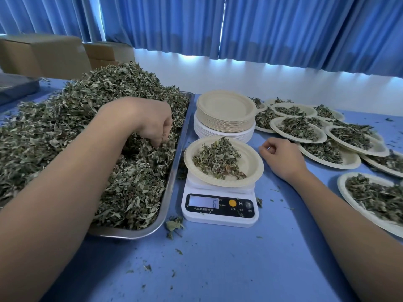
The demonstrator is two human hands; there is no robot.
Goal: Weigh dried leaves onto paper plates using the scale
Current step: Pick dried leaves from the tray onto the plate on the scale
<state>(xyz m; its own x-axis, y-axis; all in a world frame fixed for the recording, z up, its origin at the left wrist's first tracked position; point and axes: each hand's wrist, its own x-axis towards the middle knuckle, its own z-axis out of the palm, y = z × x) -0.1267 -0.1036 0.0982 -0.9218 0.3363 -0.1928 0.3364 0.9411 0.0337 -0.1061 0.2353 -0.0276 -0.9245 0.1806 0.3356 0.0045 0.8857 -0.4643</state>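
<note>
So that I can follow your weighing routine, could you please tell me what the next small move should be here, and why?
Probably lift the left hand with a pinch from the heaped dried green leaves in the steel tray and drop it onto the round beige paper plate on the white digital scale: its fingers are curled into the pile, and the display reads 6.

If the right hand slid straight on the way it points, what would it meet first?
The right hand would probably reach the stack of empty plates first, passing just behind the plate being weighed; depth is unclear.
</note>
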